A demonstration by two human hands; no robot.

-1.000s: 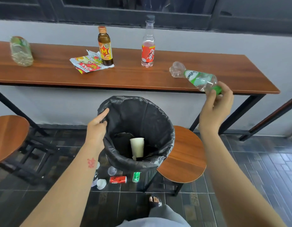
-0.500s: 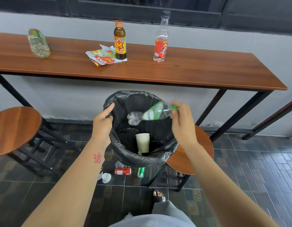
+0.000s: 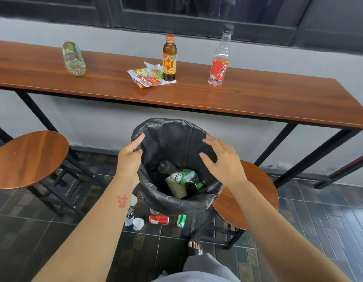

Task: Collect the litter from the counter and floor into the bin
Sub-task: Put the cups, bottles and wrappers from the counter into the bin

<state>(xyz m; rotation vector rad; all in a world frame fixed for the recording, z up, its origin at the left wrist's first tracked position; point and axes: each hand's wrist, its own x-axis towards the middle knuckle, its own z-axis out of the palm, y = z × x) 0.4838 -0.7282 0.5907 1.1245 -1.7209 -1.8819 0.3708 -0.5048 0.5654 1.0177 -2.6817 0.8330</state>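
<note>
- A round wooden stool (image 3: 30,157) stands on the tiled floor at far left.
- A crushed clear bottle (image 3: 73,59) lies on its side near the counter's (image 3: 257,98) left end, toward the back edge.
- The left hand (image 3: 128,157) grips the black liner (image 3: 172,137) at the bin's (image 3: 176,204) left rim, forefinger stretched along the rim and the other fingers curled on the plastic.
- Two white cups (image 3: 138,223) lie on the floor below the left forearm, just left of a red can (image 3: 158,219) on its side.
- Crumpled snack wrappers (image 3: 148,78) lie mid-counter, touching the base of an upright brown bottle (image 3: 169,58).
- Inside the bin, a green-labelled bottle (image 3: 182,177) rests tilted on a pale paper cup (image 3: 176,188).
- A green can (image 3: 181,220) lies on the floor under the bin's front, just right of the red can.
- A red-labelled bottle (image 3: 219,64) stands upright on the counter, right of the middle.
- The right hand (image 3: 223,159) hovers over the bin's right rim, fingers spread and holding nothing.
- A second stool (image 3: 257,190) stands just right of the bin, partly under the right forearm.
</note>
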